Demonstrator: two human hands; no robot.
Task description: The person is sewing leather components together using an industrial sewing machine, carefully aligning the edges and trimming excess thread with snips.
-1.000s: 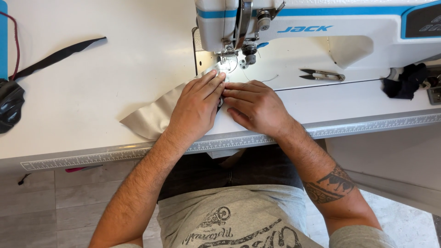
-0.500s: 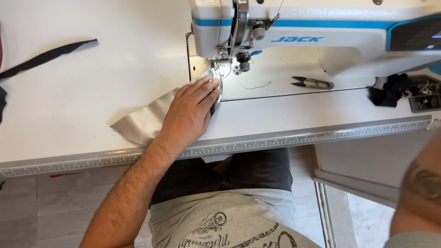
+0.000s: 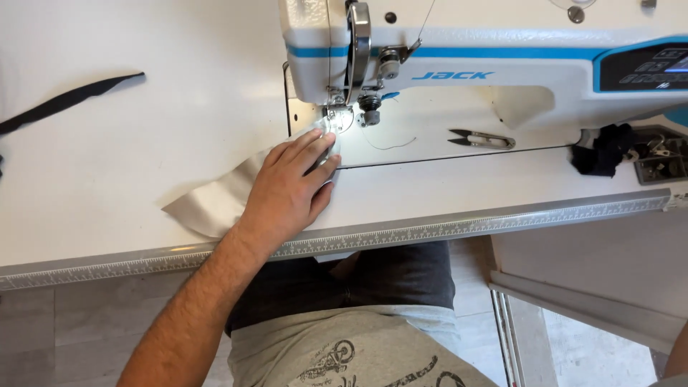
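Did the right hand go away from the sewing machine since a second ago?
Yes. It lay beside the left hand on the grey cloth under the sewing machine; now it has pulled back off the table, out of view.

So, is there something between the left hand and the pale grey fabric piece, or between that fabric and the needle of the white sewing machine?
Nothing visible. The left hand lies flat directly on the pale grey fabric piece, and the fabric's front edge already reaches the needle area of the white sewing machine. The small metal thread snips lie apart, to the right.
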